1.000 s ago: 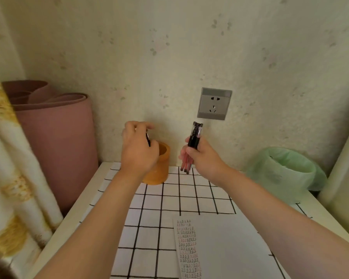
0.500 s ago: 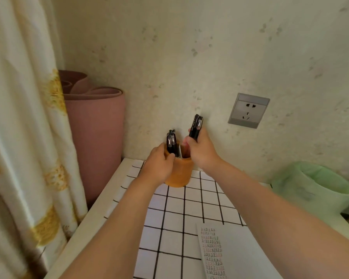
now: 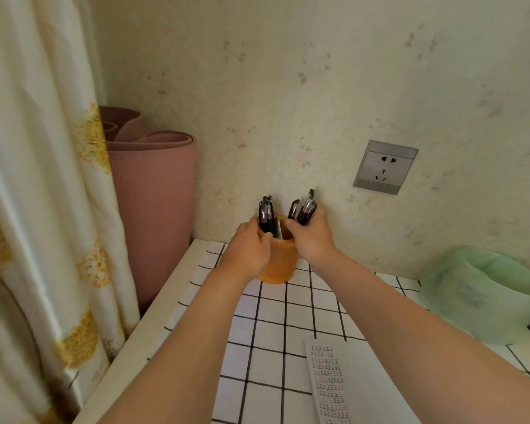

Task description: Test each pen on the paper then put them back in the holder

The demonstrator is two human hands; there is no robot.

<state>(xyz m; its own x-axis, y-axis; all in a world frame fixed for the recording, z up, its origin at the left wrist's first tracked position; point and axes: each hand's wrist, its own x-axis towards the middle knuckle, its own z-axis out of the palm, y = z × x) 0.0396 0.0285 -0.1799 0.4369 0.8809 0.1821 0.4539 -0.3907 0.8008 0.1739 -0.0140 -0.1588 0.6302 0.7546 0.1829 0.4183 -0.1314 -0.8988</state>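
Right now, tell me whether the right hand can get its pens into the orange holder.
Probably yes. The right hand holds its pens at the rim of the holder; the mouth looks open beside the pens the left hand grips.

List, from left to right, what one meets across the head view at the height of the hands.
Curtain → rolled pink mat → left hand → orange pen holder → right hand → wall socket → green bin.
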